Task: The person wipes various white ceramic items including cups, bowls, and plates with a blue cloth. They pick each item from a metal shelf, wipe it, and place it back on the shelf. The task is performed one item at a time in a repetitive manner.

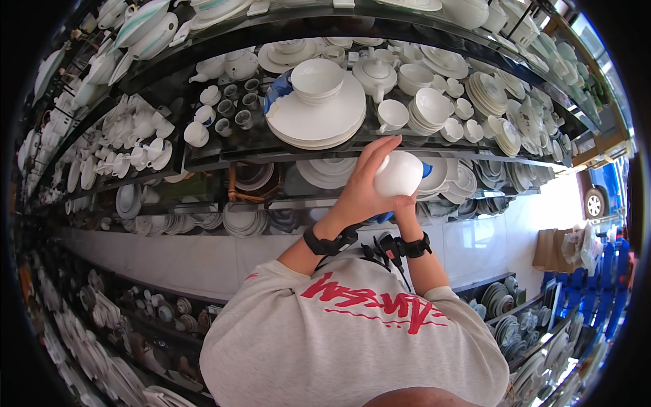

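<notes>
My left hand (360,191) grips a glossy white ceramic vessel (399,174), its fingers across the top and its thumb along the lower side. The vessel is tilted, and its rounded side shows. Behind it, my right hand (410,207) is mostly hidden, and its fingers do not show. A piece of blue cloth (426,169) sticks out past the vessel's right side. More blue shows below the left hand, beside the right wrist. Both hands are held in front of the shelf edge, close to a white cup (392,115).
A black shelf (229,158) bears stacked white plates (318,119) with a bowl (317,80) on top, small glasses (225,108), a teapot (375,76) and stacked bowls (431,110). Lower shelves hold more dishes. Crockery racks (152,310) stand behind me; cardboard (552,249) is at right.
</notes>
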`<state>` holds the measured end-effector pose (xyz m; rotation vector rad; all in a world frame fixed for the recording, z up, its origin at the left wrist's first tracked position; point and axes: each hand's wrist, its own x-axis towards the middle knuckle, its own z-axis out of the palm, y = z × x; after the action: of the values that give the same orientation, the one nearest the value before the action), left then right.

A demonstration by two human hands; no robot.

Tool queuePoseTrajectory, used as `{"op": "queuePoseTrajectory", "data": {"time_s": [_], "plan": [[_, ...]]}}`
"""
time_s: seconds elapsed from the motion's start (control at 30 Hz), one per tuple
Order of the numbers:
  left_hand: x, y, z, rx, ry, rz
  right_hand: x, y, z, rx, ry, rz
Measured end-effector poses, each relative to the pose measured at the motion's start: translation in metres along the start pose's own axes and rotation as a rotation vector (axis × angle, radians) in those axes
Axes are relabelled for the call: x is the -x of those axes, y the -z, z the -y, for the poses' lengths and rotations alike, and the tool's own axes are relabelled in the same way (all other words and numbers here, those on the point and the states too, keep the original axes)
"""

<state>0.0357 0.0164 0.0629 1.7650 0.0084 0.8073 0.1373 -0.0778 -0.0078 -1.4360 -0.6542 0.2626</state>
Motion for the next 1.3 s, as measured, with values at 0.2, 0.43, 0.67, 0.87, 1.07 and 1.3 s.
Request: {"op": "queuePoseTrajectory", "data": {"time_s": [0.2,0.43,0.67,0.87,1.07,1.3], "plan": [[-0.003,0.004,0.007,-0.090,0.084,0.062,-0.014,0.006,0.012,0.471,0.449,-0.049],[-0.007,0.008,0.010,0.215,0.444,0.127,-0.021,0.022,0.027,0.614,0.577,0.091],[-0.001,0.000,0.006,-0.105,-0.081,0.065,-0.007,0.001,0.014,0.142,0.358,-0.007],[0.002,0.004,0.011,-0.214,-0.473,0.013,0.007,0.013,-0.008,-0.266,-0.188,0.548],[0.003,0.021,0.020,-0.457,-0.502,0.108,0.006,0.002,0.011,-0.437,-0.556,0.414],[0.004,0.037,0.004,-0.565,-0.304,0.183,-0.009,0.007,0.037,0.157,-0.304,0.285]]}}
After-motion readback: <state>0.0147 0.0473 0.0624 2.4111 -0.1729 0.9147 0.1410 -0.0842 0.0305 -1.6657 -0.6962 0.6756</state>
